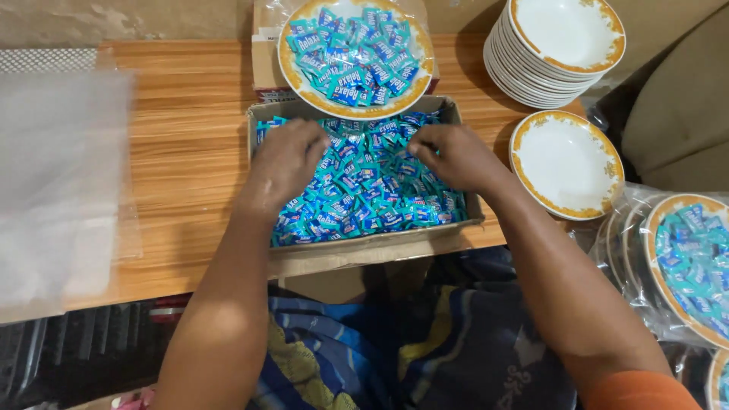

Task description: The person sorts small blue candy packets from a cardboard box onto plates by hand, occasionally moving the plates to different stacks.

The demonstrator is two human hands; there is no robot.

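A shallow cardboard box (pixel 463 222) on a wooden table holds a heap of small blue-wrapped candies (pixel 372 190). My left hand (pixel 285 161) rests palm down on the candies at the box's left side, fingers bent into the heap. My right hand (pixel 456 156) reaches into the box's upper right part, fingers curled among the candies; what they pinch is hidden. Just behind the box stands a white plate with a gold rim (pixel 292 72) filled with the same candies.
A stack of empty gold-rimmed plates (pixel 558 38) sits at the back right, one empty plate (pixel 566 163) beside the box. Candy-filled plates wrapped in clear plastic (pixel 683 258) lie at the right. Clear plastic sheets (pixel 61 167) cover the table's left.
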